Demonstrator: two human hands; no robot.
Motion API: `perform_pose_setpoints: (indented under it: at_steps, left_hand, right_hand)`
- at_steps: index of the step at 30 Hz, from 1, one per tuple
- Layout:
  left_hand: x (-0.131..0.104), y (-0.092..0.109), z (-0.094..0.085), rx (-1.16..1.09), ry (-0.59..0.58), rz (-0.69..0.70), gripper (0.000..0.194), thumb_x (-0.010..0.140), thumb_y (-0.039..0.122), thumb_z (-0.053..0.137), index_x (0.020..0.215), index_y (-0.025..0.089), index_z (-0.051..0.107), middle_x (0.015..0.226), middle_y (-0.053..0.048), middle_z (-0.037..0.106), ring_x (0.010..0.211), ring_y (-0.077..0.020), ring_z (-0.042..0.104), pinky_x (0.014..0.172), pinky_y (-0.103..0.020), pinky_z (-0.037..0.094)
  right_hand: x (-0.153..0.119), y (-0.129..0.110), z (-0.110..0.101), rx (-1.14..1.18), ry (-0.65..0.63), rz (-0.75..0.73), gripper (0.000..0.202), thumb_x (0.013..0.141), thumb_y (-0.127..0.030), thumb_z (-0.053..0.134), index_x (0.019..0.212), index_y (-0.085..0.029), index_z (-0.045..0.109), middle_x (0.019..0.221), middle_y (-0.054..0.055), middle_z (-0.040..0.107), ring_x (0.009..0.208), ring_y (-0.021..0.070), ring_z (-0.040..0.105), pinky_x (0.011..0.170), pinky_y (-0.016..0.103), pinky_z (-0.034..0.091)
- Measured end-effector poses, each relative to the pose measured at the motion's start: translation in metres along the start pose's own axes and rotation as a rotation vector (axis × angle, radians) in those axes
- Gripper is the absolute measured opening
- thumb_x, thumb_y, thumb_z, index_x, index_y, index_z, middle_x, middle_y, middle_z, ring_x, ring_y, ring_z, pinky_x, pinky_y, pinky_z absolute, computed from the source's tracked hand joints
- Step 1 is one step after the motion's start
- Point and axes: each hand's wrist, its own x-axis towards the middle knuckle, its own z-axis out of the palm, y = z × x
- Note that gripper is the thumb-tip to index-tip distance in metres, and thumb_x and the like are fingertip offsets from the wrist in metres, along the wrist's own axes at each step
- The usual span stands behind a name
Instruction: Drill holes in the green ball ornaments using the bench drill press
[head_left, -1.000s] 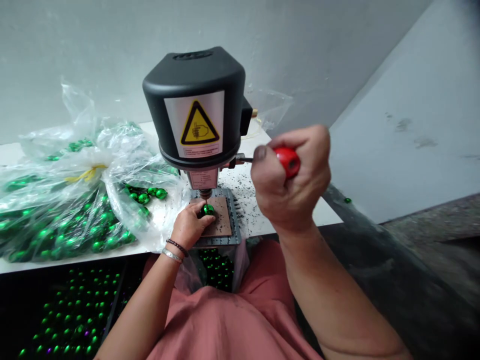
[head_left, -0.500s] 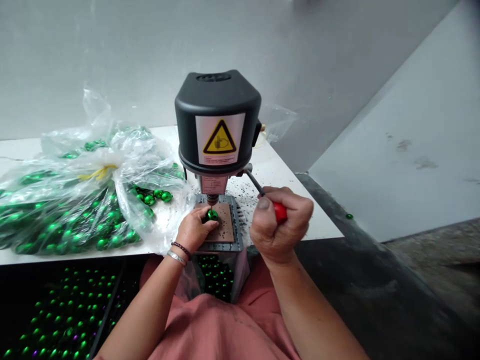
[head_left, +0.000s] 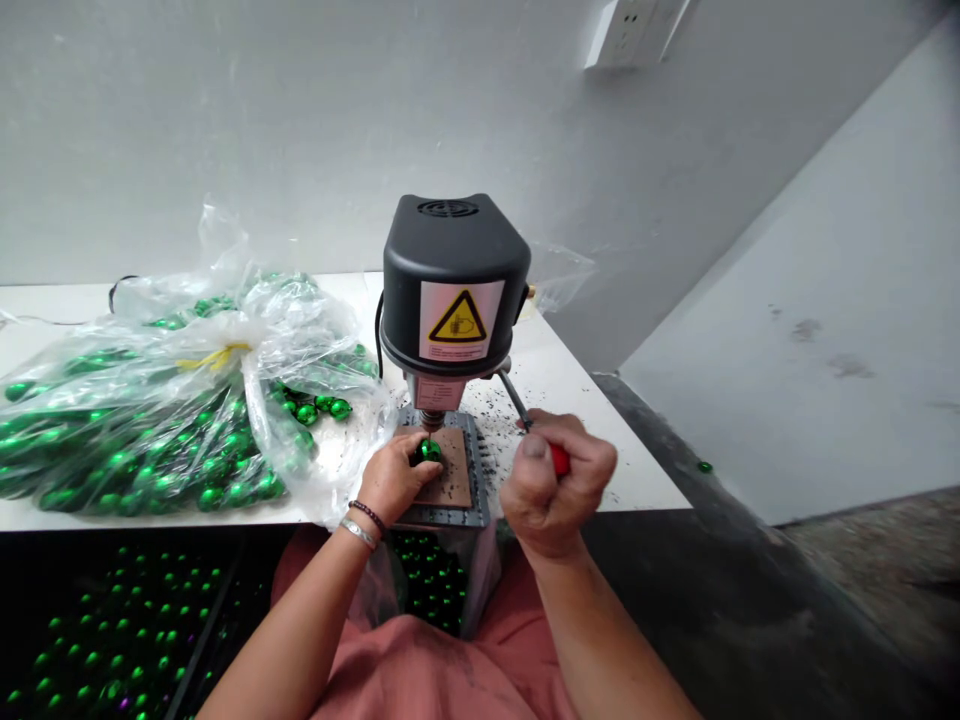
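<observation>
My left hand [head_left: 392,482] pinched a green ball [head_left: 430,452], likely steadying it. Right hand [head_left: 556,485] clenched red handle [head_left: 559,460], probably for leverage.

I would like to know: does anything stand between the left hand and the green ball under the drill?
Nothing visible does. The left hand holds the green ball directly with thumb and fingers, over the brown board and below the drill. The plastic bag lies to the left, not between them.
</observation>
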Motion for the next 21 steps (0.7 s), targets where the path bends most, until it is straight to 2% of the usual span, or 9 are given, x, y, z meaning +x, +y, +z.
perform_pose_setpoints:
  at_steps: [3, 7, 10, 12, 14, 16, 18, 20, 21]
  left_hand:
    - [0.001, 0.0, 0.003, -0.003, 0.023, -0.022, 0.041, 0.07, 0.031, 0.065, 0.11, 0.021, 0.063, 0.109, -0.006, 0.066, 0.101, -0.0204, 0.059, 0.089, -0.031, 0.043]
    - [-0.007, 0.003, -0.003, -0.042, 0.038, -0.045, 0.034, 0.072, 0.034, 0.061, 0.103, 0.019, 0.065, 0.093, -0.004, 0.068, 0.082, -0.0169, 0.061, 0.075, -0.028, 0.046]
    - [-0.022, 0.005, -0.018, -0.067, -0.105, 0.05, 0.036, 0.072, 0.038, 0.061, 0.102, 0.018, 0.065, 0.09, -0.003, 0.068, 0.078, -0.0159, 0.06, 0.071, -0.026, 0.046]
    - [-0.032, 0.006, -0.03, -0.086, -0.262, 0.157, 0.046, 0.069, 0.042, 0.066, 0.107, 0.017, 0.064, 0.095, -0.005, 0.067, 0.082, -0.017, 0.06, 0.073, -0.026, 0.046]
    - [-0.037, 0.005, -0.04, -0.11, -0.342, 0.23, 0.056, 0.065, 0.047, 0.069, 0.112, 0.017, 0.062, 0.1, -0.007, 0.066, 0.083, -0.0171, 0.06, 0.073, -0.025, 0.047]
    - [-0.033, -0.001, -0.046, -0.116, -0.257, 0.232, 0.054, 0.068, 0.048, 0.066, 0.113, 0.018, 0.061, 0.103, -0.007, 0.066, 0.083, -0.0165, 0.06, 0.074, -0.025, 0.047]
    - [-0.019, -0.015, -0.051, -0.066, -0.011, 0.149, 0.042, 0.078, 0.045, 0.056, 0.11, 0.018, 0.063, 0.104, -0.008, 0.066, 0.088, -0.0173, 0.06, 0.081, -0.027, 0.047]
    - [0.001, -0.035, -0.056, 0.08, 0.288, 0.005, 0.036, 0.084, 0.038, 0.046, 0.107, 0.016, 0.064, 0.107, -0.01, 0.065, 0.099, -0.0207, 0.058, 0.09, -0.032, 0.044]
    - [0.013, -0.046, -0.06, 0.192, 0.372, -0.071, 0.035, 0.084, 0.034, 0.045, 0.106, 0.014, 0.064, 0.107, -0.013, 0.065, 0.104, -0.0234, 0.056, 0.094, -0.036, 0.041]
  right_hand:
    - [0.043, -0.009, 0.007, -0.141, 0.073, 0.009, 0.005, 0.082, -0.021, 0.047, 0.078, -0.018, 0.046, 0.066, -0.003, 0.044, 0.061, 0.0063, 0.042, 0.058, 0.022, 0.036]
    - [0.105, -0.013, 0.024, -0.181, 0.012, 0.202, 0.027, 0.086, -0.034, 0.041, 0.065, -0.018, 0.036, 0.057, -0.006, 0.034, 0.054, 0.0045, 0.033, 0.058, 0.022, 0.031]
    - [0.125, -0.008, 0.033, -0.182, -0.029, 0.313, 0.032, 0.086, -0.037, 0.04, 0.062, -0.018, 0.031, 0.057, -0.007, 0.033, 0.056, 0.0038, 0.031, 0.06, 0.022, 0.028]
    - [0.126, -0.005, 0.036, -0.17, -0.035, 0.333, 0.032, 0.086, -0.036, 0.041, 0.062, -0.017, 0.031, 0.059, -0.007, 0.033, 0.059, 0.0037, 0.032, 0.062, 0.022, 0.028]
    - [0.123, -0.003, 0.036, -0.142, -0.018, 0.336, 0.031, 0.085, -0.035, 0.041, 0.062, -0.017, 0.031, 0.06, -0.006, 0.033, 0.06, 0.0037, 0.033, 0.063, 0.022, 0.028]
    - [0.121, -0.002, 0.037, -0.11, 0.0, 0.338, 0.029, 0.085, -0.033, 0.042, 0.062, -0.017, 0.031, 0.061, -0.006, 0.032, 0.061, 0.0036, 0.032, 0.063, 0.022, 0.028]
    - [0.12, -0.003, 0.037, -0.092, 0.009, 0.328, 0.029, 0.084, -0.033, 0.042, 0.063, -0.017, 0.032, 0.062, -0.006, 0.031, 0.06, 0.0034, 0.032, 0.063, 0.022, 0.028]
    - [0.12, -0.003, 0.037, -0.084, 0.013, 0.312, 0.03, 0.084, -0.034, 0.042, 0.062, -0.017, 0.031, 0.062, -0.006, 0.031, 0.06, 0.0032, 0.031, 0.062, 0.022, 0.028]
    - [0.12, -0.004, 0.037, -0.081, 0.014, 0.306, 0.03, 0.084, -0.034, 0.042, 0.062, -0.017, 0.031, 0.062, -0.006, 0.031, 0.06, 0.0031, 0.031, 0.062, 0.022, 0.028]
